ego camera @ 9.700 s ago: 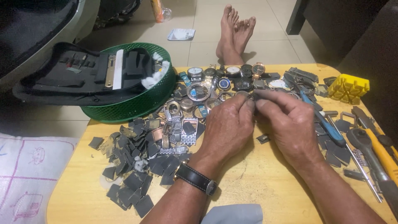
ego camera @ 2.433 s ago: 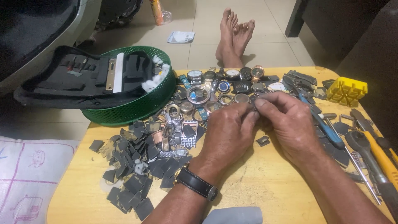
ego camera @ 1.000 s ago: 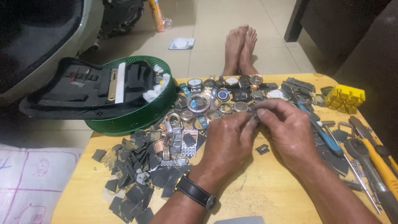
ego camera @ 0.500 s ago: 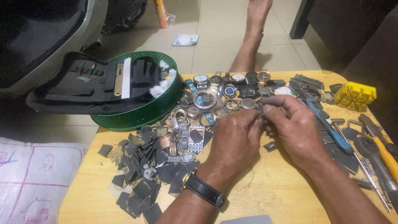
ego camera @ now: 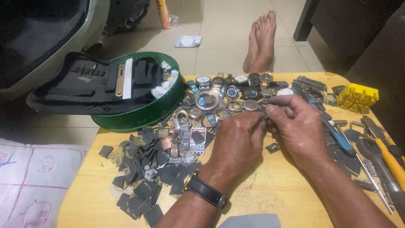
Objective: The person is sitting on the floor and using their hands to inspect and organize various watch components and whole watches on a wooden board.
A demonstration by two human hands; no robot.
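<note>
table [ego camera: 270, 198]: pale wood, matt, lightly scuffed
basket [ego camera: 143, 116], 10 o'clock: green plastic mesh, slight sheen
tool case [ego camera: 84, 90]: black fabric, matt
watch cases [ego camera: 230, 95], 12 o'clock: polished metal, glossy glass faces
dark squares [ego camera: 139, 185], 8 o'clock: matt, dull grey-black
wrist strap [ego camera: 206, 192]: black leather-like, smooth
block [ego camera: 357, 96], 2 o'clock: yellow plastic

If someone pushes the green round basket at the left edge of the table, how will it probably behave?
The green basket probably slides easily, since its mesh wall looks like thin, light plastic. It may tip rather than slide: the open black tool case lies across its rim and hangs far out to the left, past the wooden table, so the load seems off-centre.
</note>
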